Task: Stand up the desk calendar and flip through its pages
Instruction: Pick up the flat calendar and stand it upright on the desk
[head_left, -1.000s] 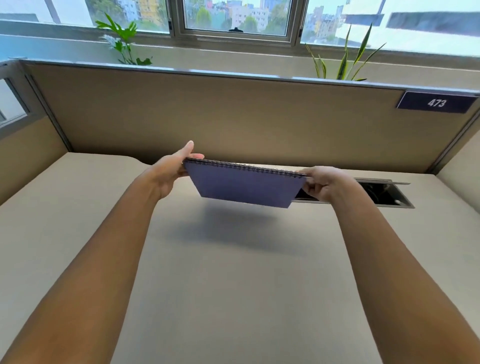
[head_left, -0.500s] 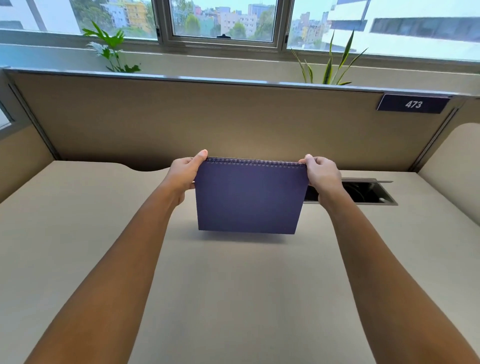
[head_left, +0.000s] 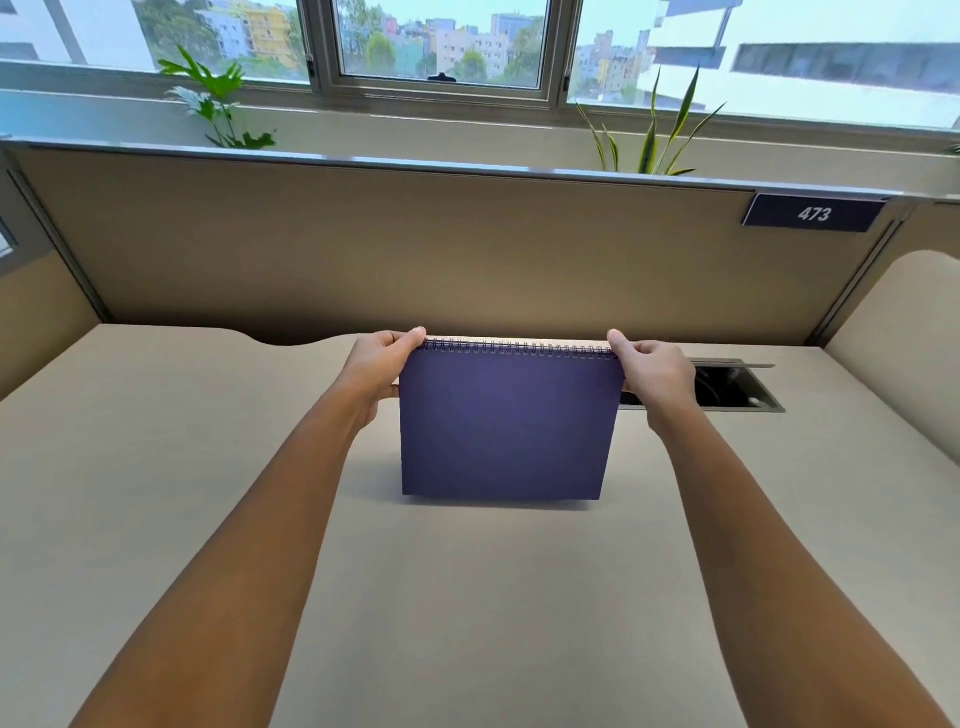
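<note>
Desk calendar (head_left: 504, 426) now lowered upright, bottom edge at the counter (head_left: 156, 467), left hand (head_left: 382, 366) and right hand (head_left: 654, 371) pinching its spiral corners, cable slot (head_left: 727, 389) at 3 o'clock.

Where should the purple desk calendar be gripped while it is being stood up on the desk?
Probably at the two top corners, coming in from either side, as the left hand and right hand do. The desk calendar hangs upright with its spiral binding on top, so corner pinches leave the lower edge free to meet the desk.
</note>
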